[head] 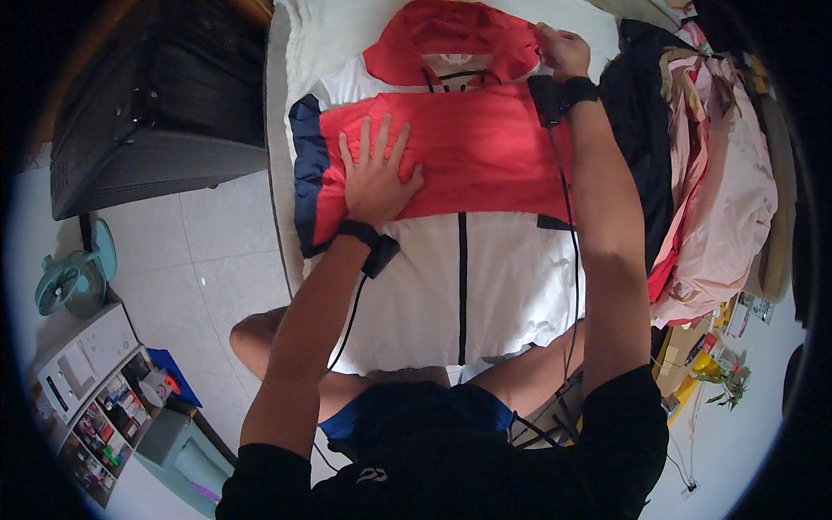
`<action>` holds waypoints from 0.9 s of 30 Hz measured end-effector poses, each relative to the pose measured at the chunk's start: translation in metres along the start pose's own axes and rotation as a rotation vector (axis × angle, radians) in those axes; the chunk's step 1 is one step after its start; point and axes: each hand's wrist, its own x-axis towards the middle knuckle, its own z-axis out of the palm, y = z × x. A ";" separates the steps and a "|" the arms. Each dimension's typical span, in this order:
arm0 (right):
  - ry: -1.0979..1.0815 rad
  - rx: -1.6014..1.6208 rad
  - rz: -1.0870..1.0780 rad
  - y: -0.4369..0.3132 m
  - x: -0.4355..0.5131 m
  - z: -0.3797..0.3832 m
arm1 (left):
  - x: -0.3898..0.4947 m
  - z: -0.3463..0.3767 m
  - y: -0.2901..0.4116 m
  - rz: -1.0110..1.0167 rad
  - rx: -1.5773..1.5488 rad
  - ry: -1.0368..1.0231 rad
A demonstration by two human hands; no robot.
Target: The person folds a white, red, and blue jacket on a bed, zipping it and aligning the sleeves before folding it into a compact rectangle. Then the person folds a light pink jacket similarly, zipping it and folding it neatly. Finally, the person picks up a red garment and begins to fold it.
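A hooded jacket (416,286) in red, white and navy lies spread front up on a white cloth (325,39). Its sleeves are folded across the chest as a red band, and a black zip runs down the white lower body. My left hand (377,175) presses flat on the red band, fingers apart and holding nothing. Up by the right side of the red hood (396,45), my right hand (567,53) has its fingers curled on the fabric edge; the fingertips are partly hidden. Each wrist wears a black strapped device with a cable.
Pink garments (728,188) and a black garment (634,130) are heaped to the right. A large black case-like object (195,97) stands at the left. Beyond the tiled floor are a teal fan (75,279) and a shelf unit (110,416). Cables (565,188) hang from my wrists.
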 end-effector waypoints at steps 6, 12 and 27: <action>-0.007 0.149 0.226 0.007 -0.009 0.004 | -0.001 0.000 -0.002 0.004 -0.019 0.026; -0.307 0.276 -0.014 -0.035 -0.052 0.013 | -0.002 0.001 -0.003 0.013 -0.039 0.067; -0.852 -0.704 -0.316 0.034 -0.227 -0.119 | 0.032 -0.032 -0.025 -0.451 -1.000 0.245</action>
